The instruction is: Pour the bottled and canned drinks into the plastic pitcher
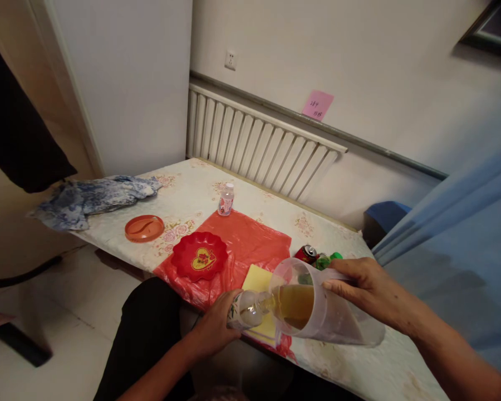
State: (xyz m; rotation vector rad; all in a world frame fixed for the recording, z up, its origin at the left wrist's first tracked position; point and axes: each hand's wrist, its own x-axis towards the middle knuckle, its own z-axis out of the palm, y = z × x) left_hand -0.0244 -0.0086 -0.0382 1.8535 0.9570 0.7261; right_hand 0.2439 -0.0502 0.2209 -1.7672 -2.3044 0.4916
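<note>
Pitcher [317, 318] tilted in right hand [367, 289], grip clamped, spout at bottle [249, 312], left hand [215, 329] grip clamped round it

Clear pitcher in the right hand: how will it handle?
Pitcher looks like thin plastic, so likely light and a bit flexible. The amber liquid probably carries most weight and shifts toward the rim when tilted. Smooth wall may slip.

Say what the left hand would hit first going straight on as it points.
The left hand, gripping a small bottle, would probably meet the tilted pitcher first; depth is unclear.
</note>
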